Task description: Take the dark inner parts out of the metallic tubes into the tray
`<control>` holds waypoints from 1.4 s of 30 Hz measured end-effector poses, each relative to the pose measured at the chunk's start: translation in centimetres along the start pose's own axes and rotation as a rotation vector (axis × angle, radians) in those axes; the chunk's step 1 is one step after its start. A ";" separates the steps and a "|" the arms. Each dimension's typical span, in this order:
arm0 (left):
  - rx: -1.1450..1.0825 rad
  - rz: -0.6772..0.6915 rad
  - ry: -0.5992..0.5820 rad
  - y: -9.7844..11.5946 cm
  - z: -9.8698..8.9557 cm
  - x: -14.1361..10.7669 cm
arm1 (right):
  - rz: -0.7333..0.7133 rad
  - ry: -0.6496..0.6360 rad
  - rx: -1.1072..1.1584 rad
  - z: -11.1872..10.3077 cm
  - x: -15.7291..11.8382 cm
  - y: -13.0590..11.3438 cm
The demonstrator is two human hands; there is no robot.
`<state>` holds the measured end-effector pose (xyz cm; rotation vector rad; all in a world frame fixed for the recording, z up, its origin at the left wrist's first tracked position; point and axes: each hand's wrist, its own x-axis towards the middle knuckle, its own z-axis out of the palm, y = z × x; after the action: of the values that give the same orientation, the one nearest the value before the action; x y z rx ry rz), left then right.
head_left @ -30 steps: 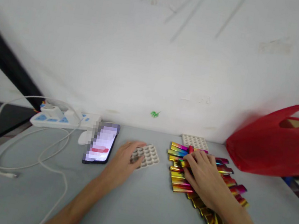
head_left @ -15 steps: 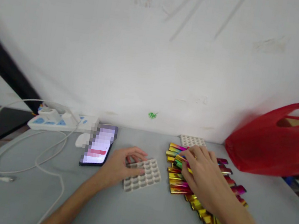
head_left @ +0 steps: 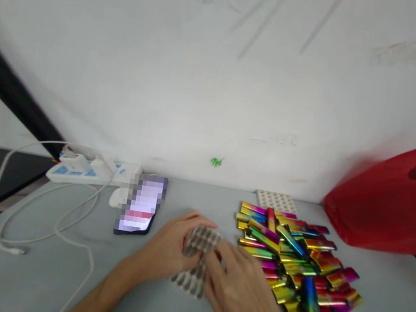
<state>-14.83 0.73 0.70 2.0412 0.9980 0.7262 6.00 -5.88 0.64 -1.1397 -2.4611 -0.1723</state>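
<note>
A small pale tray with rows of square pockets (head_left: pixel 189 281) is tilted up in the middle of the table. My left hand (head_left: pixel 175 245) grips its left side, thumb across the front and fingers behind. My right hand (head_left: pixel 234 282) is at the tray's right side with its fingers bent together against the pockets; what is between them, if anything, is hidden. To the right lies a heap of shiny multicoloured metallic pieces (head_left: pixel 295 265), partly covered by my right hand.
A second pocketed tray (head_left: pixel 276 201) lies by the wall behind the heap. A phone (head_left: pixel 142 203), a white power strip (head_left: pixel 84 171) and a looping white cable (head_left: pixel 89 258) are at left. A red bag (head_left: pixel 392 204) stands at right.
My right hand has moved left from the heap to the tray, uncovering more shiny pieces. The tray has been lifted and turned in my left hand, whose grip has closed.
</note>
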 end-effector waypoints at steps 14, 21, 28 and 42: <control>0.091 -0.106 0.043 -1.0 0.6 -0.2 | -0.220 -0.138 0.083 3.0 -0.9 -2.1; 0.121 -0.089 0.046 -1.0 0.6 -0.1 | -0.214 -0.177 0.082 3.0 -0.9 -2.2; 0.024 -0.104 -0.012 -0.6 1.1 -0.2 | -0.141 -0.202 0.093 2.3 -0.9 -1.8; 0.020 -0.134 0.007 -0.4 1.6 -0.2 | -0.113 -0.192 0.057 2.4 -0.6 -1.8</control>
<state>-13.88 0.16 -0.58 1.9686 1.1387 0.6551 4.20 -6.76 -1.64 -1.0373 -2.6830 -0.0262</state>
